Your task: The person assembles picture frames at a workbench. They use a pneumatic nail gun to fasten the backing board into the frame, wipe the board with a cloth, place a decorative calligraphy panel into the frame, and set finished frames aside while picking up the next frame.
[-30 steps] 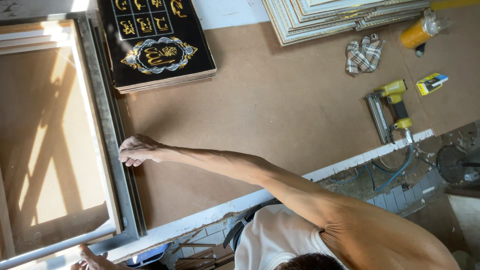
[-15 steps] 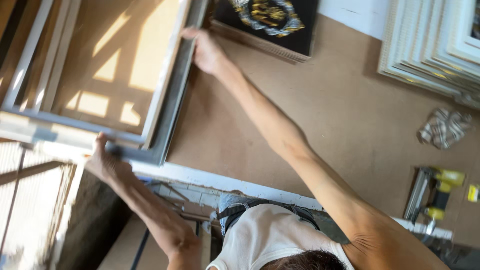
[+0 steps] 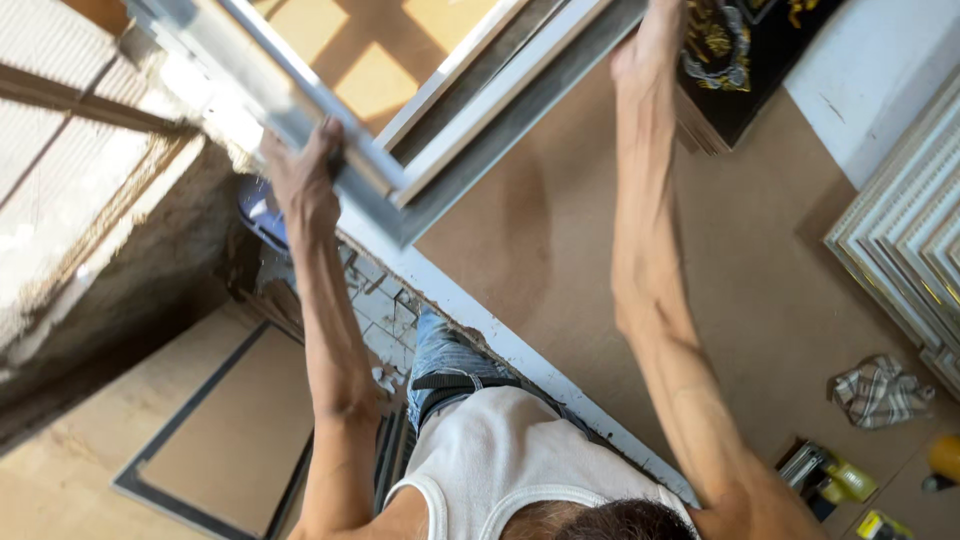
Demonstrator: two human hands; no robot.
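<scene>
- Frame (image 3: 470, 150): large, grey-edged, with a tan backing board; lies tilted across the near-left corner of the brown surface (image 3: 560, 250), overhanging its white edge.
- Left hand (image 3: 300, 175): fingers clamped on the frame's overhanging lower corner.
- Right hand (image 3: 648, 45): resting at the frame's far side rail; grip cannot be told.
- Hands: well apart.
- Black pictures with gold ornament (image 3: 745, 50): stacked just beside the right hand.
- Checked cloth (image 3: 880, 390): near the surface's right side.

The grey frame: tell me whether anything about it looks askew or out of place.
The grey frame lies at a slant, and its near corner juts past the white edge of the brown table. The left hand grips that overhanging corner; the right hand rests on the far side rail. No damage or spill shows.
</scene>
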